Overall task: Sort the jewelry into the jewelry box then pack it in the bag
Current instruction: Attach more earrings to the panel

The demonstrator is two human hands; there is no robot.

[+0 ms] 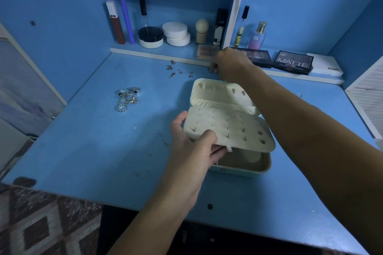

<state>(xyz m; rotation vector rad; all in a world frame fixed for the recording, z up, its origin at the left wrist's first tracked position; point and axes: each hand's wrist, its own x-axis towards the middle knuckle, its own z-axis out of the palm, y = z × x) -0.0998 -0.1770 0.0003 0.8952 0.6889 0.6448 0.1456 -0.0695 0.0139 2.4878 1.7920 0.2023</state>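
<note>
Blue counter (pixel 87 151): my left grip (pixel 194 151) pinches the jewelry box (pixel 244 163) earring panel (pixel 228 128); right grip (pixel 228 62) beyond, fingers curled, contents unclear.

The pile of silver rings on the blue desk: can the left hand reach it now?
Probably not yet: the left hand holds the cream earring panel of the open jewelry box; the pile of silver rings lies unobstructed to its left.

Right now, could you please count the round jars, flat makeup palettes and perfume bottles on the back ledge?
Round jars: 3, the black-lidded jar and two stacked white jars
Flat palettes: 3, the tan palette, dark palette and MATTE palette
Perfume bottle: 1
Total: 7
</note>
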